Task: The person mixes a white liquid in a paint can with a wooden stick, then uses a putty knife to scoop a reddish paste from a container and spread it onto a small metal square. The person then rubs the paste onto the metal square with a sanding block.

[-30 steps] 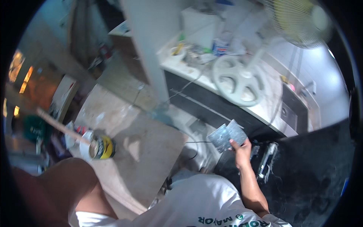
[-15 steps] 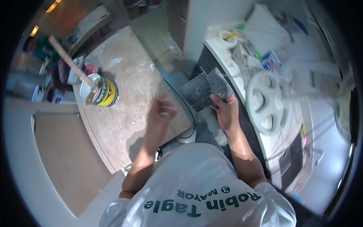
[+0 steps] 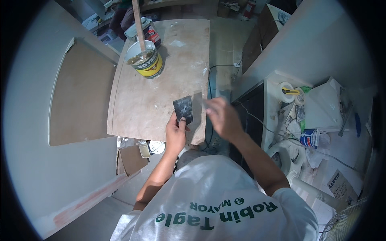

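Since a moment ago my left hand [image 3: 175, 134] has come up to take the dark, paint-smeared square scraper blade [image 3: 183, 108], and the view has swung over the bare wooden board [image 3: 136, 108]. My fingers pinch the blade's lower edge, holding it upright above the board's near end. My right hand [image 3: 223, 116] hovers just beside it, blurred; I cannot tell its grip. The yellow-labelled round paint tin [image 3: 145, 62] with a wooden stirring stick [image 3: 138, 24] stands at the board's far end.
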Tool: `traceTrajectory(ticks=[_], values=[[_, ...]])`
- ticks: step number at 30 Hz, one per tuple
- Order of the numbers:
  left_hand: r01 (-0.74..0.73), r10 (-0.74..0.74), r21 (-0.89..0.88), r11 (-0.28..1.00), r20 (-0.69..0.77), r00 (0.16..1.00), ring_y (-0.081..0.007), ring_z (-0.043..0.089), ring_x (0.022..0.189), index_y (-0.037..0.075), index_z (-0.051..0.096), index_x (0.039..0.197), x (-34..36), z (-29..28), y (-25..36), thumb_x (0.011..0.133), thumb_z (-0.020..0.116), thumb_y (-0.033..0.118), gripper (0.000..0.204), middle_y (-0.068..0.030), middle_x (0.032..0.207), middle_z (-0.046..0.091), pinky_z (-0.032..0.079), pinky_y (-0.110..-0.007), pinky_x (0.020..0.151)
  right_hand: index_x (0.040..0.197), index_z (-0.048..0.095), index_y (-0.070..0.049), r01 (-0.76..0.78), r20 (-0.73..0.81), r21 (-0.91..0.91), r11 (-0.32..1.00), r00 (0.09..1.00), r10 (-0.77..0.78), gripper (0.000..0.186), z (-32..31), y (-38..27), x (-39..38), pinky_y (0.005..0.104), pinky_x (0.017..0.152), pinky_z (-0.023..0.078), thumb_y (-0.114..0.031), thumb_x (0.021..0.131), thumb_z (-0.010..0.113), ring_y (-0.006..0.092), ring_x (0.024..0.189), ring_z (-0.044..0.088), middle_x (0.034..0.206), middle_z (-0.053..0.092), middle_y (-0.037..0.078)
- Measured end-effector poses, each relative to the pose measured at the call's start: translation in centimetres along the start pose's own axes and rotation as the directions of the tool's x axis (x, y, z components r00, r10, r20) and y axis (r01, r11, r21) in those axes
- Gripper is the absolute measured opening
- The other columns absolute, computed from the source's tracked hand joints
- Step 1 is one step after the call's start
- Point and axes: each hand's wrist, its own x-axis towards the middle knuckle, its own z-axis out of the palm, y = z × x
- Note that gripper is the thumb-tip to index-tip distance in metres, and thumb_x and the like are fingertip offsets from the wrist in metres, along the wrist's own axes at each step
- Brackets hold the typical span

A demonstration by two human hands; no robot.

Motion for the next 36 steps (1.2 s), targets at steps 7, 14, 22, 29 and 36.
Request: traceTrajectory(ticks=[7, 14, 22, 29, 36], values=[[-0.052, 0.043, 0.209, 0.977, 0.050, 0.998, -0.0087, 0.051, 0.063, 0.002, 0.060, 0.140, -3.0, -2.8, -0.3, 0.109, 0.053, 0.013, 0.033, -0.0005, 0.074, 0.061, 0.045, -0.029, 0.058, 0.135, 0.065, -0.003, -0.059, -0.062, 0.038, 0.998, 0.996, 0.061, 0.033, 7.7, 1.4, 1.5, 0.0459, 0.092, 0.056, -0.009, 0.103, 0.058, 0.0428, 0.109, 0.068, 0.124, 0.068, 0.022], [-0.018, 0.036, 0.121, 0.993, -0.150, 0.988, -0.0090, 0.056, 0.065, 0.000, 0.064, 0.132, -0.2, -4.0, 0.2, 0.108, 0.055, 0.010, 0.028, -0.0046, 0.079, 0.064, 0.047, -0.028, 0.060, 0.136, 0.064, -0.004, 0.156, 0.128, 0.135, 0.978, 0.977, -0.173, 0.035, 6.2, -1.0, 5.7, 0.0478, 0.096, 0.055, -0.013, 0.103, 0.057, 0.0409, 0.112, 0.066, 0.123, 0.067, 0.020], [0.077, -0.058, 0.028, 0.997, -0.426, 0.903, -0.0070, 0.056, 0.066, -0.001, 0.066, 0.126, 6.6, -1.3, 1.4, 0.107, 0.056, 0.008, 0.024, -0.0047, 0.076, 0.064, 0.047, -0.027, 0.060, 0.133, 0.068, 0.000, 0.159, 0.281, 0.321, 0.934, 0.925, -0.254, 0.033, 5.3, 4.5, 18.0, 0.0437, 0.095, 0.055, -0.007, 0.102, 0.059, 0.0433, 0.113, 0.068, 0.126, 0.069, 0.021], [0.404, -0.177, 0.319, 0.857, -0.554, 0.814, -0.0150, 0.061, 0.069, -0.005, 0.067, 0.115, 11.3, 3.3, 4.4, 0.100, 0.062, 0.001, 0.017, -0.0142, 0.078, 0.067, 0.051, -0.033, 0.066, 0.142, 0.065, -0.009, 0.400, 0.294, 0.559, 0.726, 0.723, -0.625, 0.056, 6.4, 7.6, 19.5, 0.0428, 0.095, 0.056, 0.001, 0.087, 0.068, 0.0325, 0.113, 0.068, 0.126, 0.067, 0.011], [0.519, -0.334, 0.206, 0.830, -0.561, 0.757, -0.0115, 0.055, 0.068, -0.006, 0.066, 0.120, 12.0, 6.4, 7.0, 0.105, 0.063, 0.009, 0.021, -0.0063, 0.081, 0.067, 0.047, -0.030, 0.062, 0.141, 0.059, -0.005, 0.152, 0.427, 0.469, 0.870, 0.823, -0.375, 0.043, 7.1, 11.3, 23.9, 0.0471, 0.091, 0.056, -0.003, 0.098, 0.058, 0.0390, 0.110, 0.067, 0.125, 0.066, 0.017]])
